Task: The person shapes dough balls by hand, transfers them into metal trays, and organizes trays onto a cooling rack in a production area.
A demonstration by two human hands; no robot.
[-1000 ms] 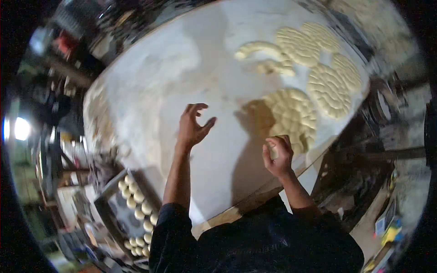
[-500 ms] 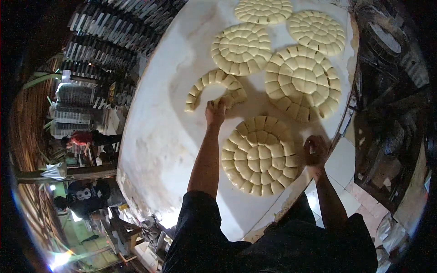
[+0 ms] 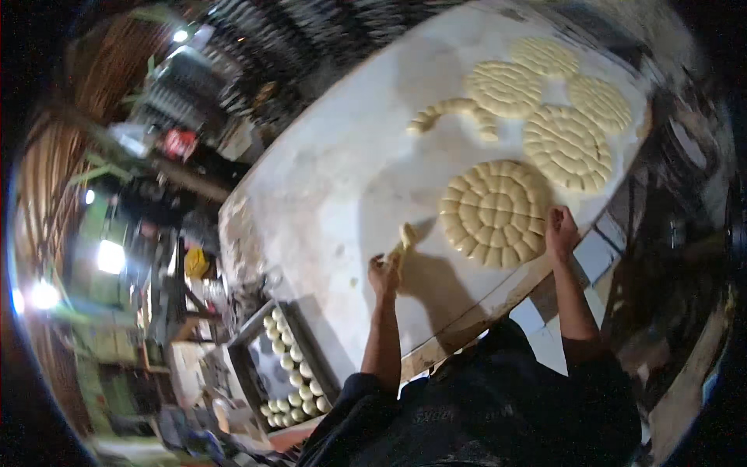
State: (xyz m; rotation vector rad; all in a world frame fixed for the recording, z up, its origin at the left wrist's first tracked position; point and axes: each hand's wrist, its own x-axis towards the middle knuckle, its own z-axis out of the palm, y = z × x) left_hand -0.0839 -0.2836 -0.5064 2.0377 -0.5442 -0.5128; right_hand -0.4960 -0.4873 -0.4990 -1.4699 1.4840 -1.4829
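Note:
My left hand [image 3: 384, 275] is closed around a short strip of dough [image 3: 405, 235] and holds it over the near part of the white table [image 3: 327, 210]. Beside the right edge of a large round of cut dough [image 3: 492, 214], my right hand [image 3: 562, 230] is curled shut; whether anything is inside it is hidden. The round is made of rings of small pale pieces pressed together. Farther back lies a curved row of dough pieces [image 3: 453, 111], open on its near side.
Several more cut dough rounds [image 3: 566, 148] lie at the far right of the table. At the lower left, a dark tray [image 3: 310, 354] holds many dough balls. A person in red [image 3: 180, 143] is at the left, near stacked racks.
My left hand has come away from the curved dough row, toward me, with a dough strip in it. The view has turned, bringing the tray in. My right hand's fingers have curled in.

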